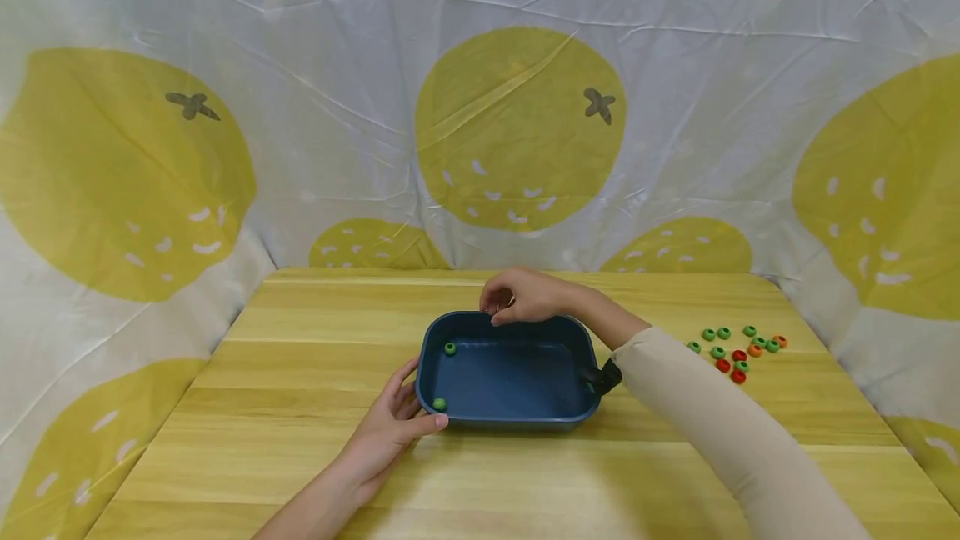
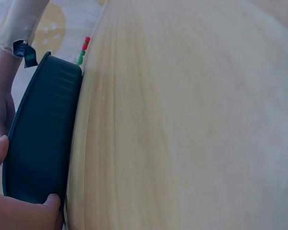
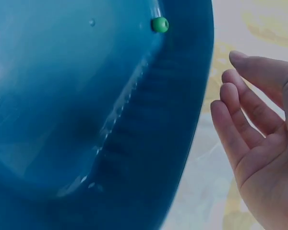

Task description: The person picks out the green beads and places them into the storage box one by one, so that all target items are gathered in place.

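Observation:
A blue rectangular basin [image 1: 510,382] with rounded corners stands on the table, two green beads [image 1: 450,348] lying inside at its left end. My left hand [image 1: 386,432] grips that end, thumb over the near rim corner and fingers against the outer wall. In the left wrist view, fingers [image 2: 50,201] press on the basin's side. Over the far rim is my right hand [image 1: 528,294], its fingers loosely bent. The right wrist view shows the right hand [image 3: 264,139] with an empty palm beside the basin rim, and one green bead [image 3: 160,24] in a basin corner.
Several green, red and orange beads [image 1: 738,357] lie scattered on the wooden table [image 1: 300,390] to the right, past the right forearm. A dark strap [image 1: 603,376] hangs by the right sleeve at the basin's right end. A lemon-patterned curtain [image 1: 517,123] surrounds the table.

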The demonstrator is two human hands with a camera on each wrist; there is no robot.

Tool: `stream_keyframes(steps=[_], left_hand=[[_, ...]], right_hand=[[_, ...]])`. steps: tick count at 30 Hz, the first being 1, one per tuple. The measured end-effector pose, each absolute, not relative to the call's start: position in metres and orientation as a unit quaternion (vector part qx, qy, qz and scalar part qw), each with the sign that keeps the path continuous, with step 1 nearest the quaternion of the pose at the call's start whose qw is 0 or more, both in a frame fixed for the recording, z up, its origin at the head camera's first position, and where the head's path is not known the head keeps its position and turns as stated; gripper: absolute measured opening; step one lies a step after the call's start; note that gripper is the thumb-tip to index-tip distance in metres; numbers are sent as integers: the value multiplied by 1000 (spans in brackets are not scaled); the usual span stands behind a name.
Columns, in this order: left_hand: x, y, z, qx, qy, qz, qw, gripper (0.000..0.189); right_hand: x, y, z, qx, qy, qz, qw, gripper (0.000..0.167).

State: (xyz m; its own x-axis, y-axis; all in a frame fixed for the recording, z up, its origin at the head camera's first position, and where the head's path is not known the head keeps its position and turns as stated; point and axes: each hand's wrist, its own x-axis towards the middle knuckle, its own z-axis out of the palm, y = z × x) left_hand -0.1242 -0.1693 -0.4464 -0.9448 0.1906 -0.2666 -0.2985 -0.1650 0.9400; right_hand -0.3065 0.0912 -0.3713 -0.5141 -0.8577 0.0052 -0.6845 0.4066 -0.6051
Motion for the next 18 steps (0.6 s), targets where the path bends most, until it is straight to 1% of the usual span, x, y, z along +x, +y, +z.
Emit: stream_keyframes(steps=[9,18], left_hand=[[-124,-169,-447,-42,628,761,157,95],[-123,-169,-448,-48,632,757,157,95]], right_hand=[[-302,119,-367,-453,829,-293,146,22],[-295,146,-363,-426,842,-301,140,18]])
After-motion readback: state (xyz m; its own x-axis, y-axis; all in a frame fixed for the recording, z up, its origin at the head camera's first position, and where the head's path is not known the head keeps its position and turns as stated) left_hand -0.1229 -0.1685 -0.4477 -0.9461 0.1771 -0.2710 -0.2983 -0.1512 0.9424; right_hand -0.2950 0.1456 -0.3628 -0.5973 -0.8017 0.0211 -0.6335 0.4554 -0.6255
